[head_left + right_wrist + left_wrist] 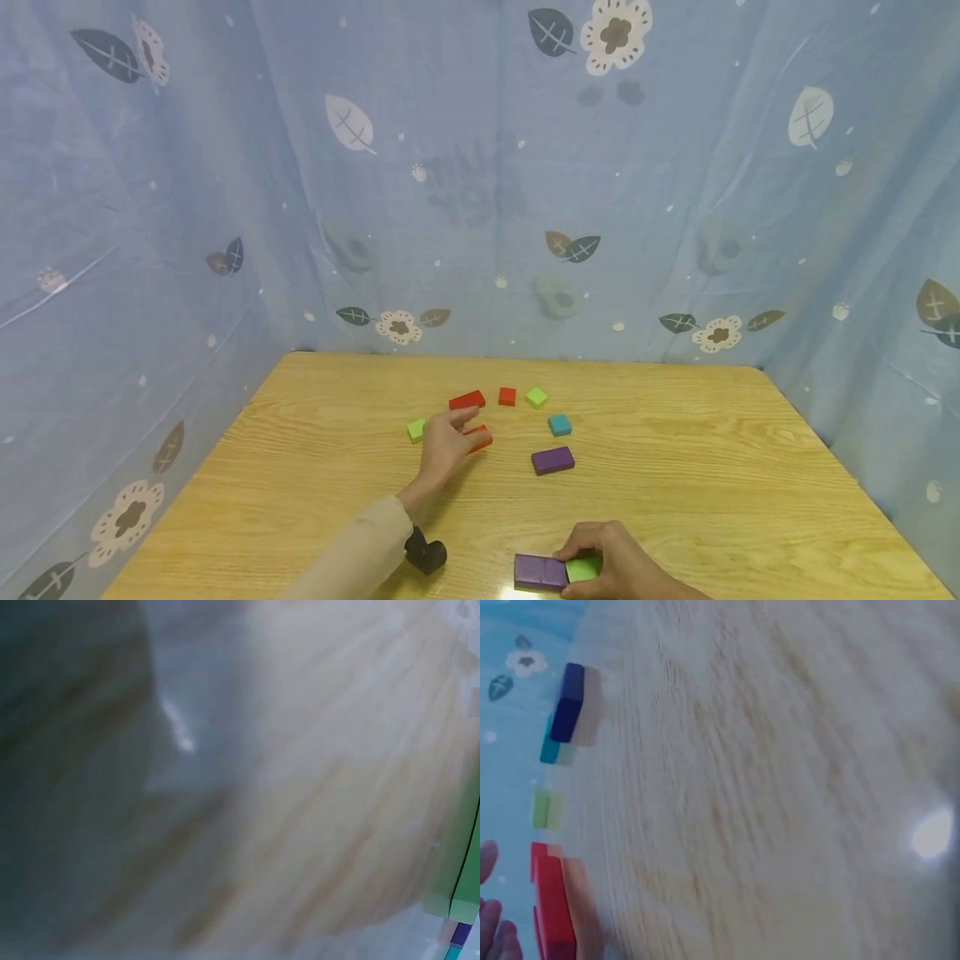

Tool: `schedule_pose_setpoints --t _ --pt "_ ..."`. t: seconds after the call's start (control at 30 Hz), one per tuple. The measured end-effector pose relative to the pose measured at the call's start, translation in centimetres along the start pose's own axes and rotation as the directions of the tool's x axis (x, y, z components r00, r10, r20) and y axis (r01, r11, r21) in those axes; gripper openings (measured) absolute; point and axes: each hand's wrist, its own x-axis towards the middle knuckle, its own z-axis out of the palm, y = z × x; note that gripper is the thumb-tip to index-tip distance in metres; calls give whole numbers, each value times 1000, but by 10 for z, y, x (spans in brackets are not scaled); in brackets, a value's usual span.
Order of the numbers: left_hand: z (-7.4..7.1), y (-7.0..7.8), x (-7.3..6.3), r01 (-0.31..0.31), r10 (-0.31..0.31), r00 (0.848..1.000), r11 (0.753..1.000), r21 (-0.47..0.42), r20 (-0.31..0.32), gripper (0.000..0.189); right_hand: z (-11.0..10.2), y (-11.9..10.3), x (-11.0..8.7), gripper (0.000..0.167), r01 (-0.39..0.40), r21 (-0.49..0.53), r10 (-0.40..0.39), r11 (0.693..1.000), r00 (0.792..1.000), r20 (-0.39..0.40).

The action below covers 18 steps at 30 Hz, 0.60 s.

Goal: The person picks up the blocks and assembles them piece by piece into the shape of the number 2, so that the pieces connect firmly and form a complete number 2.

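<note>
My left hand (444, 446) reaches over the table beside a red block (478, 438), with its thumb and fingers spread apart. In the left wrist view, its fingertips (489, 922) show at the left edge near that long red block (557, 911); contact cannot be made out. At the front, my right hand (611, 558) pinches a light green block (583, 570) between thumb and fingers. That block lies against the right end of a purple block (540, 572). The right wrist view catches only a green edge (466, 874) at its right side.
Farther back lie a long red block (467, 400), a small red block (507, 397), green blocks (536, 397) (416, 430), a teal block (559, 425) and another purple block (552, 461). A black device (425, 552) sits at the left wrist. Patterned blue curtains (480, 208) surround the wooden table (675, 467).
</note>
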Motion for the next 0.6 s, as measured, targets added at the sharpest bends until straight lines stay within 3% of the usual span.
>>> schedule_pose_setpoints --t 0.33,0.47,0.6 --pt "3 -9 4 9 -9 1000 976 216 -2 38 0 0 1 23 17 10 -17 1000 1000 7" --pt "1 -11 6 -35 29 999 952 303 25 36 0 1 0 24 24 8 -24 1000 1000 5" --pt "-3 -14 7 -78 65 997 943 324 50 32 0 1 0 23 18 2 -18 1000 1000 2"
